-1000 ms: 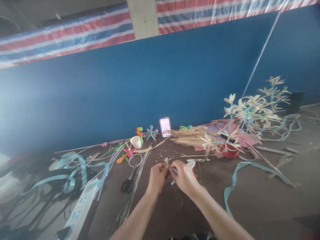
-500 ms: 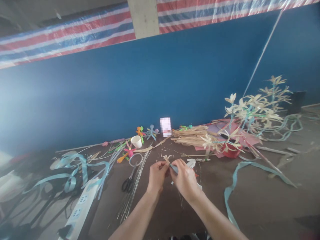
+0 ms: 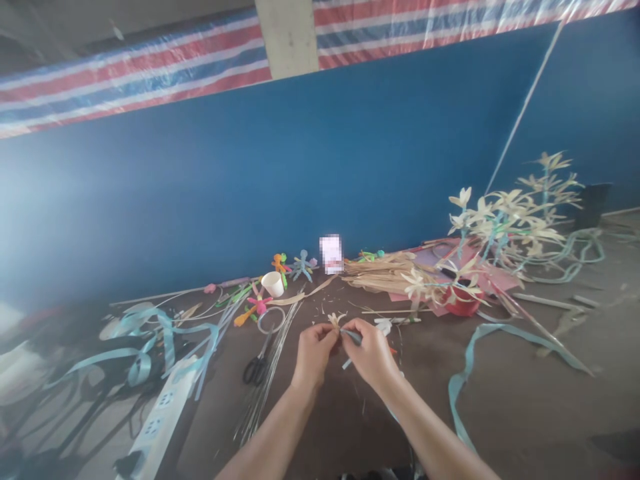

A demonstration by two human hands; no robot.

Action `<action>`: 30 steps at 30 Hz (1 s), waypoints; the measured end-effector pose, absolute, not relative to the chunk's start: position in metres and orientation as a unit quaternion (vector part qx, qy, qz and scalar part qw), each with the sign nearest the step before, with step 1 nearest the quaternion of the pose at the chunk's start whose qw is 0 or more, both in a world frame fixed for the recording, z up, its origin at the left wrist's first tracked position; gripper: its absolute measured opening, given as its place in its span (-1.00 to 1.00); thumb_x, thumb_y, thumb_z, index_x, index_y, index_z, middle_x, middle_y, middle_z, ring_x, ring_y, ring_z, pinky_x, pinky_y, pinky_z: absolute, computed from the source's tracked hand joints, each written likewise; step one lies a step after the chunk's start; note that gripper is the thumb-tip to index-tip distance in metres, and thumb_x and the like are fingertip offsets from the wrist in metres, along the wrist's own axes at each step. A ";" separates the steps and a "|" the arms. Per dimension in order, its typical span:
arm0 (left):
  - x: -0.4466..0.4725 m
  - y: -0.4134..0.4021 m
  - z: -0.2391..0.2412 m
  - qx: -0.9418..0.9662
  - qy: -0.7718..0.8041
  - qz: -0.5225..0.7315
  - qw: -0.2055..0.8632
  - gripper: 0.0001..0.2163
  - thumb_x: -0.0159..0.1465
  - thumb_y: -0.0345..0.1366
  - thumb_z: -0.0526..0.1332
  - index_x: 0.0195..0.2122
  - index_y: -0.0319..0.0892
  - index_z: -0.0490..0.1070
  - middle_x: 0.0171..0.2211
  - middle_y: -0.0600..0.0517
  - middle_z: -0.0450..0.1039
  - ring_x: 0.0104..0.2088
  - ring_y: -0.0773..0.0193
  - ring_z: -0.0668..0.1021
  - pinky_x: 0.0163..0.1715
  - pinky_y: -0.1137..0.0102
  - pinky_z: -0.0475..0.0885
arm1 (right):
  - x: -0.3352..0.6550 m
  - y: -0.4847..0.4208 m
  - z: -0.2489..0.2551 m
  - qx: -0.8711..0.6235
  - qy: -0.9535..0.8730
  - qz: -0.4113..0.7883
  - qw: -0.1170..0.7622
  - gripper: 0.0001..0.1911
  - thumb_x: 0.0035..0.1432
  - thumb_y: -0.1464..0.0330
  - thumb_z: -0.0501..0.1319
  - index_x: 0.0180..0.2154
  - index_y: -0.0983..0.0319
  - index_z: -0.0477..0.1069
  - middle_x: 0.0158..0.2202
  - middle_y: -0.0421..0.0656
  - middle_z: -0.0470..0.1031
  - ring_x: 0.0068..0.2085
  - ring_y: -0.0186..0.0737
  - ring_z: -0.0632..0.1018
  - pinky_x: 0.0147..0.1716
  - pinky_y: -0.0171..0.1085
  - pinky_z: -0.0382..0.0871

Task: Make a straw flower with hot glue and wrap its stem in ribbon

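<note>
Between my two hands, above the middle of the dark table, is a small cream flower (image 3: 337,319) with its petals pointing away from me. My left hand (image 3: 316,348) pinches it at the base. My right hand (image 3: 367,350) is closed on a light blue ribbon (image 3: 353,336) right beside the flower's base, and a short end of ribbon pokes out below the fingers. The fingertips of both hands almost meet. Behind the right hand a white tool (image 3: 384,325) lies partly hidden.
Black scissors (image 3: 256,369) and a bundle of thin wires (image 3: 273,373) lie left of my hands. A white power strip (image 3: 160,417) is further left. Dried tan husk strips (image 3: 385,270), a white cup (image 3: 273,284) and finished flowers (image 3: 510,213) stand along the back. Blue ribbon (image 3: 470,373) curls at right.
My right hand has turned slightly and its fingers have shifted around the ribbon. More of the ribbon end now shows below the fingers. The left hand stays almost in place.
</note>
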State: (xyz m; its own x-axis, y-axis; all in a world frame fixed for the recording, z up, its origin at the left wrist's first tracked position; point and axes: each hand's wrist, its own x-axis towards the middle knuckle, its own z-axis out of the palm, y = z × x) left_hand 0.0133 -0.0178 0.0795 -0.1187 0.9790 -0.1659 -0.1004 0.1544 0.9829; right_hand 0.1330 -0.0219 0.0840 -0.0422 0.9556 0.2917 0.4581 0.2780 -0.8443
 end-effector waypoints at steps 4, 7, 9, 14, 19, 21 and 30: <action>0.014 -0.018 0.081 0.400 0.548 0.513 0.525 -0.83 -0.09 -0.27 0.26 -0.51 -0.28 0.45 -0.64 0.06 0.40 -0.62 0.37 0.41 -0.57 0.48 0.32 | 0.133 -0.023 0.087 -0.528 -0.661 0.292 0.446 -0.87 0.02 0.42 0.03 -0.46 0.22 0.34 -0.51 -0.20 0.45 -0.46 -0.27 0.46 -0.46 -0.35 0.25; 0.015 -0.017 0.081 0.399 0.540 0.517 0.531 -0.81 -0.08 -0.26 0.27 -0.49 -0.29 0.45 -0.60 0.03 0.43 -0.58 0.35 0.44 -0.53 0.47 0.34 | 0.133 -0.025 0.086 -0.527 -0.684 0.234 0.448 -0.88 0.03 0.43 0.04 -0.47 0.22 0.32 -0.46 -0.18 0.45 -0.41 -0.25 0.46 -0.43 -0.35 0.24; 0.014 -0.017 0.081 0.400 0.528 0.520 0.540 -0.81 -0.06 -0.25 0.26 -0.48 -0.29 0.44 -0.58 0.02 0.43 -0.56 0.35 0.44 -0.52 0.47 0.34 | 0.132 -0.026 0.084 -0.525 -0.700 0.196 0.443 -0.91 0.03 0.45 0.05 -0.46 0.22 0.31 -0.44 -0.17 0.43 -0.40 -0.24 0.46 -0.42 -0.35 0.23; 0.014 -0.020 0.083 0.384 0.510 0.519 0.568 -0.83 -0.05 -0.28 0.27 -0.48 -0.29 0.44 -0.59 0.04 0.43 -0.57 0.37 0.44 -0.51 0.46 0.35 | 0.130 -0.030 0.080 -0.521 -0.729 0.131 0.423 -0.90 0.03 0.48 0.05 -0.36 0.23 0.29 -0.38 -0.13 0.42 -0.36 -0.21 0.47 -0.42 -0.35 0.22; 0.016 -0.021 0.086 0.341 0.501 0.524 0.598 -0.84 -0.06 -0.28 0.28 -0.51 -0.29 0.43 -0.61 0.05 0.41 -0.60 0.39 0.43 -0.54 0.48 0.33 | 0.128 -0.032 0.083 -0.541 -0.741 0.087 0.387 -0.90 0.06 0.49 0.03 -0.34 0.24 0.27 -0.40 -0.14 0.41 -0.43 -0.24 0.46 -0.50 -0.38 0.15; 0.017 -0.021 0.086 0.330 0.500 0.526 0.604 -0.82 -0.06 -0.26 0.28 -0.51 -0.29 0.43 -0.61 0.05 0.41 -0.60 0.39 0.43 -0.54 0.48 0.33 | 0.128 -0.031 0.083 -0.548 -0.740 0.085 0.382 -0.90 0.06 0.48 0.03 -0.35 0.23 0.26 -0.40 -0.15 0.40 -0.42 -0.24 0.46 -0.50 -0.37 0.14; 0.016 -0.023 0.085 0.370 0.473 0.515 0.613 -0.74 -0.01 -0.21 0.24 -0.36 -0.30 0.46 -0.52 -0.03 0.47 -0.50 0.29 0.49 -0.40 0.39 0.37 | 0.128 -0.025 0.073 -0.540 -0.708 0.128 0.437 -0.90 0.04 0.46 0.02 -0.36 0.22 0.27 -0.38 -0.14 0.42 -0.39 -0.21 0.46 -0.43 -0.34 0.20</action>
